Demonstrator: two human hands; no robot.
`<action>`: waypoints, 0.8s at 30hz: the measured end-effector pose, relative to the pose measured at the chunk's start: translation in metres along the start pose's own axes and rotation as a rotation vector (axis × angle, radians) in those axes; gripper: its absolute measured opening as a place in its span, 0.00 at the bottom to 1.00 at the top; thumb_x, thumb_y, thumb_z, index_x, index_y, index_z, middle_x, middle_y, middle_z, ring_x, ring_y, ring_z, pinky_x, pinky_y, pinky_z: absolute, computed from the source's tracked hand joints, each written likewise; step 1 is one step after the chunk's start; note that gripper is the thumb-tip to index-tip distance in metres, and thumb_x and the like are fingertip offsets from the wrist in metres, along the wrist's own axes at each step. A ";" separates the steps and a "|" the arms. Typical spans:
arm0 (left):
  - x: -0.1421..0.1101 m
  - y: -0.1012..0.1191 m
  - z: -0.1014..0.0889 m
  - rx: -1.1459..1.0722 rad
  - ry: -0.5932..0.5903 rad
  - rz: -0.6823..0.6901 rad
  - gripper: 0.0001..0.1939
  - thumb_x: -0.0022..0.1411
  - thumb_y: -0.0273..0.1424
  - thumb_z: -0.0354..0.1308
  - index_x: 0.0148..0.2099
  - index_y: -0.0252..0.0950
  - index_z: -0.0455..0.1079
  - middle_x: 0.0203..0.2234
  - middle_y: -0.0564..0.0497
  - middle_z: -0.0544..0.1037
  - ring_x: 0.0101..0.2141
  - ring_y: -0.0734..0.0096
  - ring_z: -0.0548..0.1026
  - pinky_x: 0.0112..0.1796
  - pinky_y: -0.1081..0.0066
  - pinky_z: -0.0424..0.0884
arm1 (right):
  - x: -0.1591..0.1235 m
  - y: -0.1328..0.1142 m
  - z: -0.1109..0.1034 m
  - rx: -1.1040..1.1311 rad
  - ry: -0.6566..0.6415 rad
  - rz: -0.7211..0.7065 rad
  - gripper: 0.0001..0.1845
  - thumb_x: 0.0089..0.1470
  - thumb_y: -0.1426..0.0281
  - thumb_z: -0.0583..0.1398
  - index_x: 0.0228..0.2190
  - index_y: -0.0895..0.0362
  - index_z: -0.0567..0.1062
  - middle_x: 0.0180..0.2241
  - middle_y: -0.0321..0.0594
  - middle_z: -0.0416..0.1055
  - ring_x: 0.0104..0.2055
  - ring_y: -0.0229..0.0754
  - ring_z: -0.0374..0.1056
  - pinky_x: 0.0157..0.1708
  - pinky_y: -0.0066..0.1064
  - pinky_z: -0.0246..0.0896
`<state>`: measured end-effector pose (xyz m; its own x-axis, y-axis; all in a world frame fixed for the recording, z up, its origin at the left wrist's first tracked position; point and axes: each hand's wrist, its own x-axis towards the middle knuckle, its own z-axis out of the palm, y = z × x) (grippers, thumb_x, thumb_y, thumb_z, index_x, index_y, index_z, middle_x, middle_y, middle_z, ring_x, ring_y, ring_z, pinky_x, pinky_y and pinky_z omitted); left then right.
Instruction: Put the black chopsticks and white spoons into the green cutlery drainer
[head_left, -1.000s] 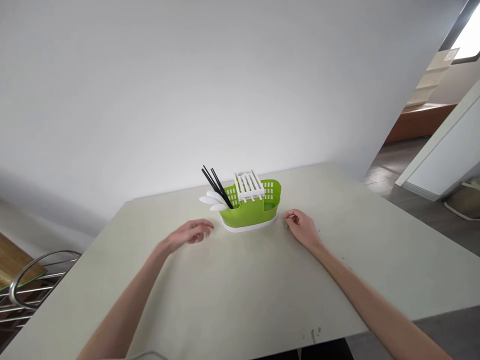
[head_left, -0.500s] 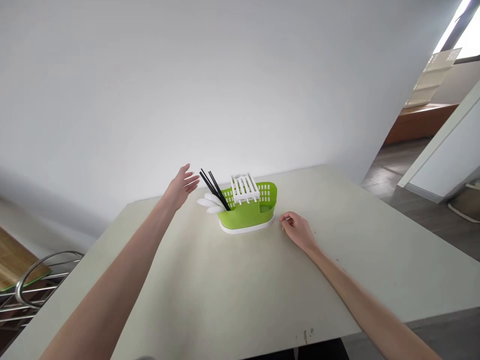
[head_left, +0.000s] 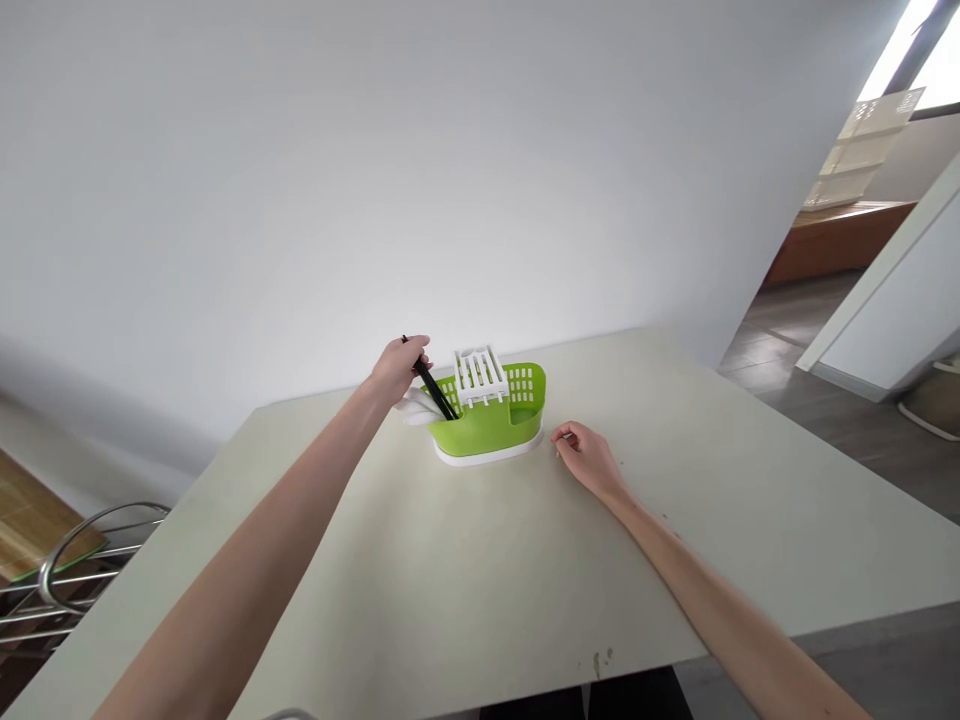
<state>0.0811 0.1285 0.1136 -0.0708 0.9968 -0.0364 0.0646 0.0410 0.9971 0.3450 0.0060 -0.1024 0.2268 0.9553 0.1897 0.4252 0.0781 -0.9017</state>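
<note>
My left hand (head_left: 403, 364) is closed around the upper part of several black chopsticks (head_left: 436, 392). Their lower ends stand in the left end of a green utensil basket (head_left: 484, 432) with a white base. Several white spoons (head_left: 420, 408) lean out of that same end, partly behind my wrist. Over the basket's middle sits a white slotted rack (head_left: 480, 376) with small hooks along its front. My right hand (head_left: 585, 457) rests on the table just right of the basket, fingers loosely curled, nothing visible in them.
The basket stands on a pale table (head_left: 465, 560) near a plain wall (head_left: 450, 180). At the lower left is a metal rack (head_left: 75, 580) with a wooden board (head_left: 37, 525). A doorway shows floor and a window on the right.
My left hand rose from the table left of the basket, opened beside the chopsticks, then moved right and closed on them, bunching them together. My right hand has stayed beside the basket.
</note>
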 end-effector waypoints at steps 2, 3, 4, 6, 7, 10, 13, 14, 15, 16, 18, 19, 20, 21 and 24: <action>-0.003 -0.002 0.006 -0.016 0.031 0.048 0.14 0.58 0.29 0.68 0.34 0.38 0.62 0.21 0.59 0.63 0.21 0.77 0.64 0.28 0.72 0.67 | 0.000 0.000 0.000 -0.002 -0.002 0.001 0.10 0.53 0.65 0.55 0.32 0.52 0.76 0.26 0.36 0.76 0.30 0.45 0.72 0.32 0.34 0.63; -0.005 -0.003 0.008 -0.024 0.056 0.070 0.16 0.58 0.30 0.68 0.33 0.39 0.61 0.20 0.60 0.60 0.21 0.78 0.61 0.26 0.73 0.65 | 0.000 0.000 0.000 -0.003 -0.003 0.002 0.10 0.53 0.65 0.55 0.32 0.52 0.76 0.26 0.36 0.76 0.30 0.45 0.72 0.32 0.34 0.63; -0.006 -0.003 0.010 -0.029 0.081 0.090 0.16 0.58 0.31 0.68 0.33 0.40 0.59 0.19 0.61 0.58 0.20 0.79 0.59 0.25 0.73 0.62 | 0.000 -0.001 0.000 -0.005 -0.003 0.003 0.10 0.53 0.65 0.55 0.32 0.52 0.76 0.26 0.36 0.77 0.30 0.45 0.72 0.32 0.34 0.62; -0.006 0.001 0.013 -0.048 0.160 0.142 0.17 0.58 0.32 0.66 0.32 0.41 0.57 0.19 0.62 0.55 0.19 0.79 0.56 0.23 0.74 0.59 | 0.000 -0.001 0.000 -0.006 -0.002 0.007 0.10 0.53 0.65 0.55 0.32 0.52 0.76 0.26 0.36 0.77 0.29 0.45 0.72 0.32 0.34 0.62; -0.006 0.005 0.012 -0.066 0.213 0.174 0.17 0.58 0.32 0.65 0.31 0.41 0.56 0.18 0.62 0.54 0.19 0.79 0.56 0.22 0.74 0.57 | 0.000 -0.001 0.000 -0.005 -0.002 0.008 0.10 0.53 0.65 0.55 0.32 0.52 0.76 0.26 0.36 0.77 0.29 0.45 0.71 0.32 0.34 0.63; -0.007 0.027 0.006 -0.161 0.361 0.282 0.18 0.58 0.32 0.63 0.30 0.42 0.52 0.17 0.62 0.52 0.17 0.78 0.55 0.20 0.73 0.53 | -0.001 -0.001 0.000 -0.003 -0.002 0.006 0.11 0.53 0.65 0.55 0.32 0.52 0.76 0.26 0.36 0.77 0.29 0.45 0.72 0.31 0.34 0.63; -0.019 0.062 -0.007 -0.285 0.374 0.393 0.20 0.58 0.30 0.62 0.29 0.42 0.49 0.16 0.63 0.49 0.16 0.79 0.50 0.18 0.72 0.48 | -0.002 -0.002 -0.001 -0.005 -0.005 -0.004 0.10 0.52 0.65 0.55 0.32 0.52 0.76 0.26 0.36 0.77 0.29 0.45 0.72 0.32 0.34 0.63; -0.027 0.075 -0.012 -0.314 0.356 0.445 0.20 0.59 0.29 0.61 0.29 0.42 0.48 0.17 0.63 0.47 0.16 0.79 0.49 0.18 0.71 0.46 | -0.002 -0.002 -0.001 -0.007 -0.007 -0.009 0.10 0.52 0.65 0.55 0.31 0.52 0.76 0.26 0.36 0.77 0.29 0.45 0.72 0.32 0.34 0.63; -0.037 0.087 -0.016 -0.334 0.342 0.492 0.20 0.60 0.28 0.60 0.29 0.42 0.47 0.17 0.63 0.45 0.15 0.79 0.46 0.17 0.71 0.44 | -0.002 -0.002 -0.001 -0.008 -0.008 -0.012 0.10 0.52 0.65 0.55 0.31 0.52 0.76 0.26 0.36 0.77 0.29 0.45 0.72 0.32 0.34 0.63; -0.050 0.098 -0.020 -0.348 0.325 0.525 0.20 0.61 0.26 0.58 0.29 0.42 0.46 0.17 0.63 0.43 0.16 0.80 0.44 0.17 0.71 0.43 | -0.003 -0.002 -0.001 -0.010 -0.007 -0.014 0.10 0.53 0.65 0.55 0.31 0.52 0.76 0.26 0.36 0.77 0.29 0.45 0.72 0.32 0.34 0.63; -0.079 0.114 -0.026 -0.378 0.305 0.557 0.20 0.64 0.22 0.54 0.29 0.42 0.45 0.18 0.62 0.40 0.16 0.80 0.41 0.17 0.71 0.42 | -0.003 -0.001 -0.001 -0.016 -0.004 -0.013 0.10 0.53 0.65 0.55 0.32 0.52 0.76 0.26 0.37 0.77 0.29 0.45 0.72 0.32 0.34 0.63; -0.095 0.119 -0.029 -0.390 0.295 0.577 0.21 0.66 0.21 0.52 0.29 0.42 0.43 0.19 0.61 0.39 0.17 0.80 0.39 0.17 0.71 0.42 | -0.003 -0.001 -0.001 -0.020 -0.004 -0.013 0.10 0.53 0.65 0.55 0.32 0.52 0.76 0.26 0.37 0.77 0.29 0.45 0.72 0.32 0.35 0.63; -0.111 0.122 -0.032 -0.391 0.279 0.589 0.21 0.67 0.21 0.50 0.28 0.42 0.42 0.19 0.60 0.38 0.17 0.80 0.38 0.17 0.71 0.41 | -0.004 0.000 -0.001 -0.024 -0.006 -0.014 0.10 0.53 0.65 0.55 0.31 0.52 0.76 0.26 0.37 0.77 0.29 0.45 0.72 0.32 0.35 0.63; -0.127 0.123 -0.035 -0.390 0.279 0.610 0.22 0.67 0.21 0.49 0.28 0.41 0.40 0.20 0.59 0.37 0.17 0.80 0.38 0.16 0.71 0.40 | -0.004 0.000 -0.001 -0.028 -0.007 -0.015 0.10 0.53 0.65 0.55 0.31 0.52 0.76 0.27 0.37 0.77 0.29 0.45 0.72 0.32 0.35 0.63; -0.171 0.116 -0.045 -0.315 0.244 0.642 0.23 0.66 0.21 0.49 0.26 0.40 0.38 0.21 0.57 0.35 0.16 0.82 0.38 0.15 0.72 0.40 | -0.004 0.000 -0.001 -0.039 -0.010 -0.019 0.10 0.53 0.65 0.55 0.32 0.52 0.76 0.27 0.37 0.77 0.30 0.45 0.72 0.33 0.35 0.63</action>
<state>0.0563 -0.0405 0.2389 -0.3354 0.7736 0.5376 -0.1173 -0.6005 0.7909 0.3449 0.0014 -0.1024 0.2094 0.9566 0.2026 0.4634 0.0854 -0.8820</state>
